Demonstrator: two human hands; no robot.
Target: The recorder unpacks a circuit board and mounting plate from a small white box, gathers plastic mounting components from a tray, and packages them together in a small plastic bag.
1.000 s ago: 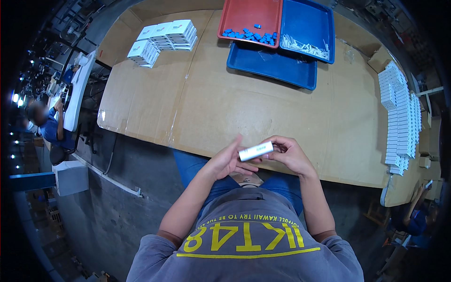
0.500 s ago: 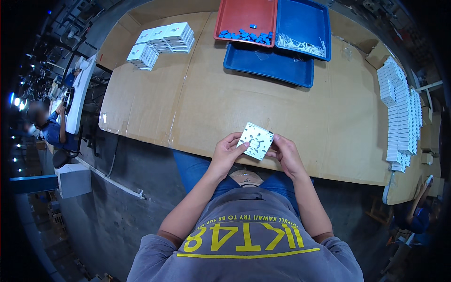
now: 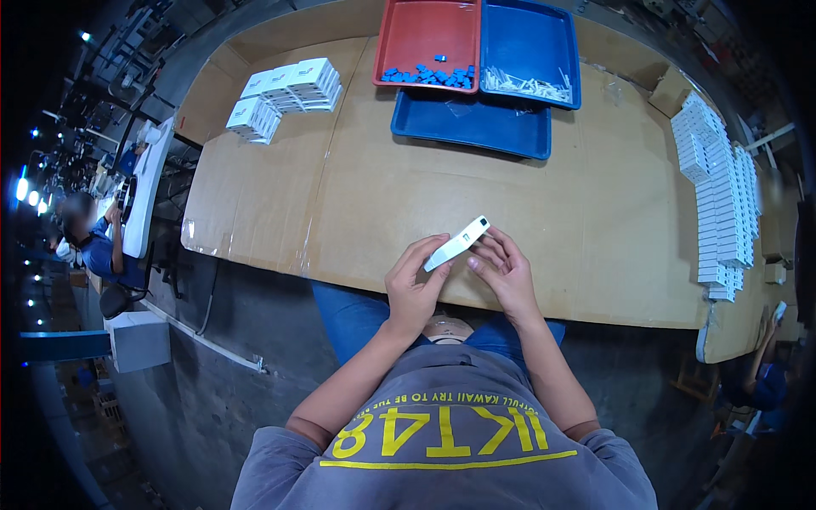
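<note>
Over the near side of the counter, our right hand holds its fingers spread, while our left hand pinches a white casing. Now we have it edge-on instead of face-on, so its narrow side shows.
</note>
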